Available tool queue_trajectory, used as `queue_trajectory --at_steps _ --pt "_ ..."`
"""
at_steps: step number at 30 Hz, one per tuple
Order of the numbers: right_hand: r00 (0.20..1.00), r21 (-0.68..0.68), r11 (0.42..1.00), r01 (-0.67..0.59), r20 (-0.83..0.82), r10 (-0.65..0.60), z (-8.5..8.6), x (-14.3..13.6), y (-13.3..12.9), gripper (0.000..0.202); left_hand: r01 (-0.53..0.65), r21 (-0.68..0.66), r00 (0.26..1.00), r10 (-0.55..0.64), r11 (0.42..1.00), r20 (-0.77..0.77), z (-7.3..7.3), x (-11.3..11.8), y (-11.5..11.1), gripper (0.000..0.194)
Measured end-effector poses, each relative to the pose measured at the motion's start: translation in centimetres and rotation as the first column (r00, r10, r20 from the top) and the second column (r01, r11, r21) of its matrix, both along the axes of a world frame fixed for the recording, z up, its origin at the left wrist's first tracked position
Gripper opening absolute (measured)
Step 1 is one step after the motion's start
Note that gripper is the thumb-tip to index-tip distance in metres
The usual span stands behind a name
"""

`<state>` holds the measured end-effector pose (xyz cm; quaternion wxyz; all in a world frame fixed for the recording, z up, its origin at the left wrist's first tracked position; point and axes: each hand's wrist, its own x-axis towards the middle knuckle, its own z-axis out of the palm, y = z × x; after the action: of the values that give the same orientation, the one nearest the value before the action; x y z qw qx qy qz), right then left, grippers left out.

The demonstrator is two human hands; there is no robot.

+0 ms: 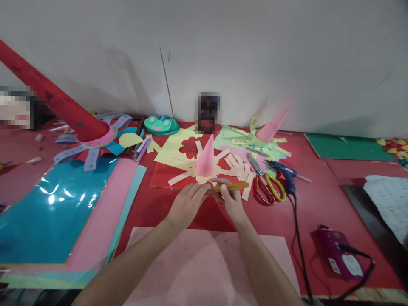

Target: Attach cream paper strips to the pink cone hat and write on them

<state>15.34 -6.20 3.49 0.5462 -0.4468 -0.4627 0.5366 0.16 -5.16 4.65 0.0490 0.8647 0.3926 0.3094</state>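
Observation:
My right hand (234, 205) is closed round a slim yellow stick-like tool (237, 186), perhaps a pen or a cutter; its kind is unclear. At the tool's left end are the bent fingers of my left hand (188, 203), closed together, with their tips partly hidden. Just beyond both hands stands a pink paper cone (205, 161) on a cream base with paper strips spread round it. Cut cream paper strips (241, 166) lie right of the cone. Scissors (264, 180) with one red and one yellow handle rest beside them.
A blue glue gun (288, 177) trails a black cord to a purple power strip (339, 253). Pink paper (204, 263) lies under my forearms. Left are a glossy blue sheet (60, 212) and a tall red cone (60, 97). A second pink cone (274, 125) stands back right.

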Motion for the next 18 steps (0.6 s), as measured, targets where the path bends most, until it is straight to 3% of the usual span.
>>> queue_trajectory --at_steps 6,11,14,18 --pt "0.998 -0.199 0.979 0.051 -0.020 -0.056 -0.5 -0.9 0.5 0.039 0.012 -0.237 0.999 -0.001 0.971 0.046 -1.6 -0.6 1.0 0.020" --pt "0.997 -0.202 0.979 0.030 -0.068 -0.044 -0.7 -0.9 0.5 0.033 0.012 -0.308 1.000 -0.013 0.951 -0.001 -2.2 -0.6 1.0 0.020" --pt "0.990 -0.175 0.982 0.077 -0.100 -0.095 -0.5 -0.3 0.5 0.029 0.017 -0.293 0.999 -0.005 0.956 0.042 -1.3 -1.5 1.7 0.023" --pt "0.983 -0.145 0.977 0.155 -0.078 -0.167 -0.2 0.6 0.6 0.028 -0.169 -0.350 0.971 0.216 0.921 0.102 1.3 -3.2 3.6 0.022"
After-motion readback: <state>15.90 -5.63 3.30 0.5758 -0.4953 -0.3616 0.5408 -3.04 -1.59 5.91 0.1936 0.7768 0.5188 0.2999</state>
